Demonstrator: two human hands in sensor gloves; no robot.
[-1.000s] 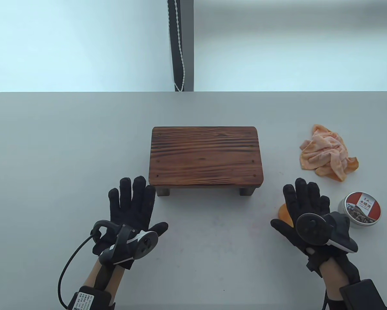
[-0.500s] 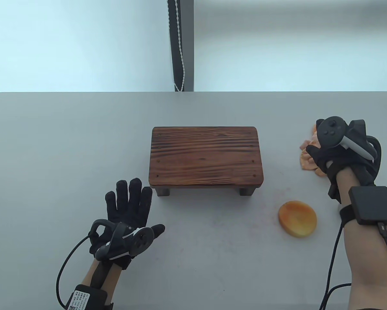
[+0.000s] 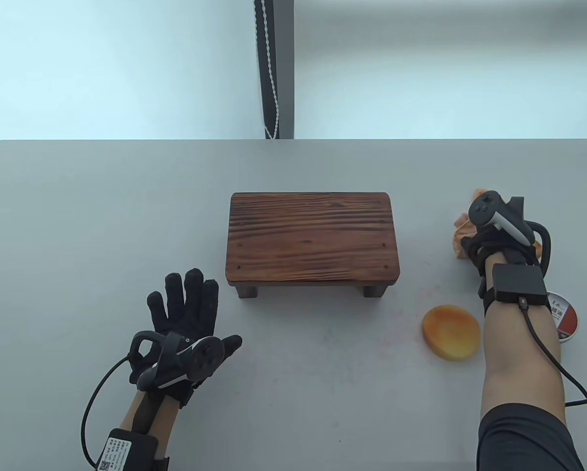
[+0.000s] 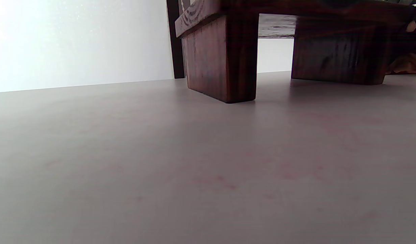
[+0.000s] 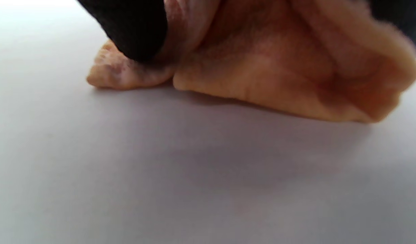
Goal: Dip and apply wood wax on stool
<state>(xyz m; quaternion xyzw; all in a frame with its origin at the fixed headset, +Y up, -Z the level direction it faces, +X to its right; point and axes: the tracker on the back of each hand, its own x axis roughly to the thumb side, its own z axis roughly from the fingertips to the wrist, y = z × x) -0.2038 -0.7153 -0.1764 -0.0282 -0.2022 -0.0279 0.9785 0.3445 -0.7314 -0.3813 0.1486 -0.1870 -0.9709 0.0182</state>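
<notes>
Stool [image 3: 312, 238] of dark-stained wood is set at the middle of the grey matte table [image 3: 77, 221]; its rectangular top shows bold wavy grain and small screw marks near the corners, and blocky square legs are seen from the left wrist view [image 4: 221, 57], standing flat on the tabletop. Faint reddish smears are noted on the table surface in front of the stool.

Cloth [image 3: 460, 235], peach-orange and fluffy in texture, is crumpled to the right of the stool and is largely covered by the right hand [image 3: 484, 240]. In the right wrist view the soft folds of the cloth [image 5: 279, 67] are bunched under a black gloved finger [image 5: 133, 27], and the lower edges of the cloth touch the table; the cloth is gripped by this hand.

A round, flat, glossy orange disc [image 3: 451, 332] lies nearer the front edge, just right of the stool's front right leg. A shallow round metal tin [image 3: 563, 319] with a red and white label is partly hidden behind the right forearm.

The left hand [image 3: 185, 319] is held over bare table in front of the stool's left corner, fingers straight and spread, nothing held. Black knitted gloves are worn on both hands.
</notes>
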